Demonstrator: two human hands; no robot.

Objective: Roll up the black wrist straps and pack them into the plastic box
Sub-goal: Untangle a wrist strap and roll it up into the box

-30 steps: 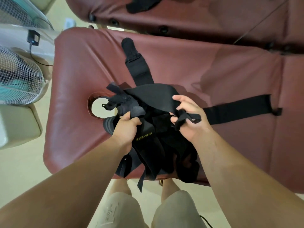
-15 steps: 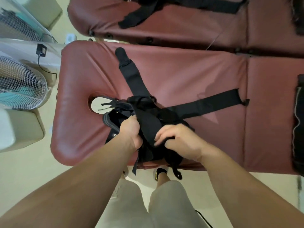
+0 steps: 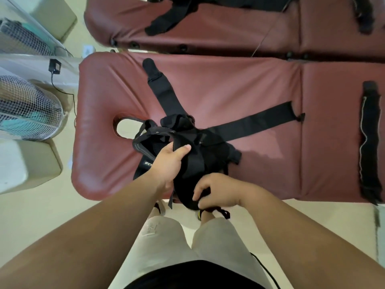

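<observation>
left hand [image 3: 168, 161] — curled, gripping | right hand [image 3: 217, 190] — curled, pinching | 2 forearms extended

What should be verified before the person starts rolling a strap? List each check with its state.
1. Left hand has a grip: ok, its thumb and fingers curl round a band of the pile of black straps.
2. Right hand has a grip: ok, its fingers pinch the pile's lower edge.
3. One strap separated for rolling: not ok, the pile lies tangled and bunched.
4. Long strap laid out flat: ok, though one end runs into the pile.
5. Bare surface on the bed for rolling: ok.
6. Plastic box within reach: cannot tell, it is not in view.
</observation>
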